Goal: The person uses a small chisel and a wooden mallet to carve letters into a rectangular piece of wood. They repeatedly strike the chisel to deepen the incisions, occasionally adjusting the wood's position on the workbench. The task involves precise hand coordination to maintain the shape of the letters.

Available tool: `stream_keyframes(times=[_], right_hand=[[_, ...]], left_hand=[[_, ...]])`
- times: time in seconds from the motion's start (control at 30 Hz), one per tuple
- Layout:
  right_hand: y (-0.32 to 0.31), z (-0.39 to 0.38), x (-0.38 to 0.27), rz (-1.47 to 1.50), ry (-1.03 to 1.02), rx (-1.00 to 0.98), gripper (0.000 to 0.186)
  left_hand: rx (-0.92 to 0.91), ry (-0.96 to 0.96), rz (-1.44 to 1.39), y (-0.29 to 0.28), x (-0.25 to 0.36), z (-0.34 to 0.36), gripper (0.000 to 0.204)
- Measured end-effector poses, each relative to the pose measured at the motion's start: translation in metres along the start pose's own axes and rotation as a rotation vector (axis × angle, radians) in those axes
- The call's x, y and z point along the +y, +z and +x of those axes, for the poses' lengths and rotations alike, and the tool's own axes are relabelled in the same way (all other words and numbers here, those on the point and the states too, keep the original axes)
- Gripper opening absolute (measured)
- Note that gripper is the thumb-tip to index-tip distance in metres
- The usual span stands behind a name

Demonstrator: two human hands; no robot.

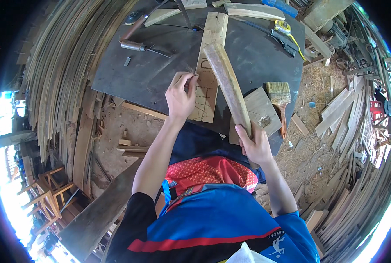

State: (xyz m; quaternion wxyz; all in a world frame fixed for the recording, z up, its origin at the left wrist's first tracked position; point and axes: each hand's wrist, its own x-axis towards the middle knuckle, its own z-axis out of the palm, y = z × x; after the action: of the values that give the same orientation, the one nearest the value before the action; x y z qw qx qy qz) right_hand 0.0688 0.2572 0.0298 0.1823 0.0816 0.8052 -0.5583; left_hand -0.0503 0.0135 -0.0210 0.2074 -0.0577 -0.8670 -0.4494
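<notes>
My right hand is wrapped round the lower end of a long, slightly curved wooden stick, which slants up and to the left. The stick's far end is over a pale wooden board with dark pencilled or dotted markings, lying on the dark tabletop. Left of the stick, my left hand is closed in a pinch at the board's left edge. What its fingertips hold, if anything, is too small to make out.
Around the dark table lie a wooden-handled tool, a yellow tape measure, a broad paintbrush and a square wooden piece. Stacked planks rise at the left; more timber lies right.
</notes>
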Motion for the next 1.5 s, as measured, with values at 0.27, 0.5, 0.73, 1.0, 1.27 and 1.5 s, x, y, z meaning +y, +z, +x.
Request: stream_keyframes(times=[0.27, 0.5, 0.73, 1.0, 1.27, 1.5], right_hand=[[-0.003, 0.001, 0.000, 0.076, 0.074, -0.030, 0.041], [-0.003, -0.001, 0.000, 0.099, 0.078, -0.018, 0.041], [-0.002, -0.001, 0.002, 0.080, 0.067, -0.015, 0.042], [-0.004, -0.021, -0.010, -0.336, -0.383, 0.080, 0.040], [0.005, -0.026, -0.005, -0.396, -0.277, 0.088, 0.042], [-0.004, -0.029, -0.019, -0.177, -0.183, 0.090, 0.034]], left_hand=[[0.013, -0.017, -0.025, 0.001, -0.005, -0.001, 0.010], [0.010, -0.010, -0.046, 0.001, -0.002, 0.000, 0.010], [0.017, -0.008, -0.005, 0.000, 0.000, -0.001, 0.009], [-0.046, 0.085, 0.192, -0.006, -0.007, -0.003, 0.009], [0.017, 0.008, 0.159, 0.000, -0.007, -0.005, 0.010], [0.012, -0.077, 0.080, 0.000, 0.004, -0.002, 0.012]])
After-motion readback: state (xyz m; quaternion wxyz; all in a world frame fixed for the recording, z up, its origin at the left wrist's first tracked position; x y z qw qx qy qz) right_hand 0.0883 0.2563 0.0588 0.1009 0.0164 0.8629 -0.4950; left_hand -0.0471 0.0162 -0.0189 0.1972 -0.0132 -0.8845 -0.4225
